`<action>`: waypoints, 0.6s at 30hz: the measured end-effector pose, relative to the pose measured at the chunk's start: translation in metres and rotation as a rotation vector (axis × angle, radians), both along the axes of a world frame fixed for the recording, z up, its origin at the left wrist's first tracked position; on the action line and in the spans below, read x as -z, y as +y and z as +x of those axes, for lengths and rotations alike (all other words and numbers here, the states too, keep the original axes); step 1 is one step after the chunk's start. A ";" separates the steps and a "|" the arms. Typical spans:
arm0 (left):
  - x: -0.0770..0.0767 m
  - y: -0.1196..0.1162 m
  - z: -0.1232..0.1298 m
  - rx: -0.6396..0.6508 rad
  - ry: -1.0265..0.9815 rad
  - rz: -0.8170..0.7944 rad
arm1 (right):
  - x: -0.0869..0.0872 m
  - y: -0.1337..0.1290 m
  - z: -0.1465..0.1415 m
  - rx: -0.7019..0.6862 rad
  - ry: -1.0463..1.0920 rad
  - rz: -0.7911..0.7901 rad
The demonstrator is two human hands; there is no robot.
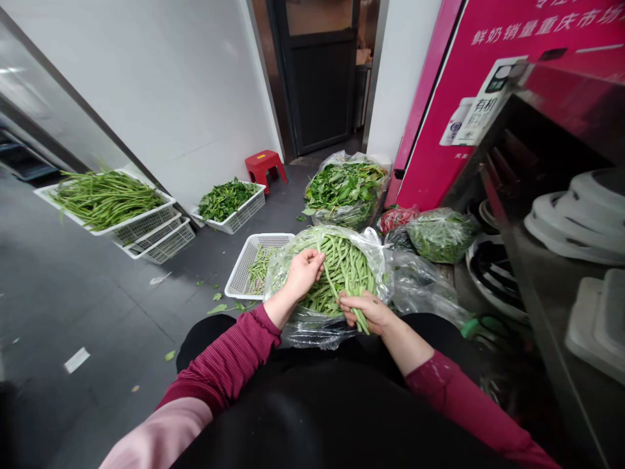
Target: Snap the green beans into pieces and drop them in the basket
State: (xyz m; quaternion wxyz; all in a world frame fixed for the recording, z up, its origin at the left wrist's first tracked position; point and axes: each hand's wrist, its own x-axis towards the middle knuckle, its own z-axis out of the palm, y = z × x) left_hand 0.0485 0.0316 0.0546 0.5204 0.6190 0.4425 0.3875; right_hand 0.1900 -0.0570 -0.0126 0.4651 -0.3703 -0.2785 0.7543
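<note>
A clear plastic bag (283, 260) full of long green beans (344, 260) lies open in front of my lap. Over its left part is my left hand (306, 270), its fingers pinched together at the upper end of a bean. My right hand (364, 311) is wrapped round several green beans at the bag's near right side, their ends sticking out below the fingers. Left of the bag, partly covered by it, a white basket (239, 267) holds some short bean pieces (258, 266).
Stacked white baskets (159, 241) with long green stems stand at the left, near a basket of leafy greens (241, 215) and a red stool (264, 163). Beyond the beans sits a big bag of leaves (346, 189). Shelving (551, 312) with pale containers rises at the right.
</note>
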 end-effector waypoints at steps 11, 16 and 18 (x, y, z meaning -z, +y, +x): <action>-0.029 -0.032 0.008 0.137 0.110 0.125 | 0.008 0.015 0.000 0.352 -0.473 -0.009; -0.005 -0.017 0.001 0.141 -0.169 -0.438 | 0.004 0.015 0.008 0.379 -0.382 0.094; 0.006 -0.017 -0.001 0.143 -0.204 -0.461 | 0.005 0.014 0.008 0.392 -0.416 0.110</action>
